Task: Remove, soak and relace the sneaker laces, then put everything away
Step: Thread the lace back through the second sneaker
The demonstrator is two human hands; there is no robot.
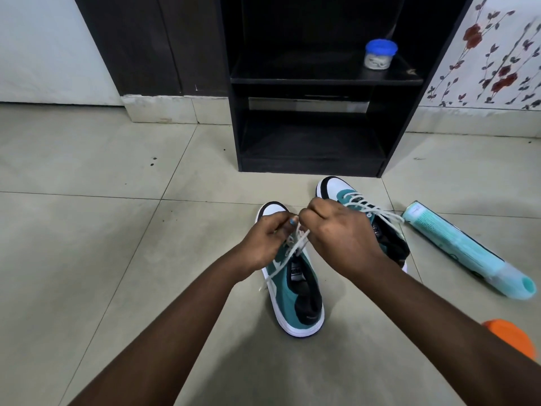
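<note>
Two teal, white and black sneakers stand on the tiled floor. The near sneaker [295,300] lies under my hands, toe pointing away. Its white lace [292,253] runs up from the eyelets to my fingers. My left hand [263,244] pinches one part of the lace above the toe. My right hand [339,232] pinches the lace right beside it, fingers curled. The far sneaker [348,197] sits behind my right hand, laced, with a white lace end trailing to the right.
A black open shelf unit [316,80] stands just behind the sneakers, holding a small jar with a blue lid [380,55]. A pale teal bottle [465,250] lies on the floor at right. An orange object [510,335] shows at the right edge.
</note>
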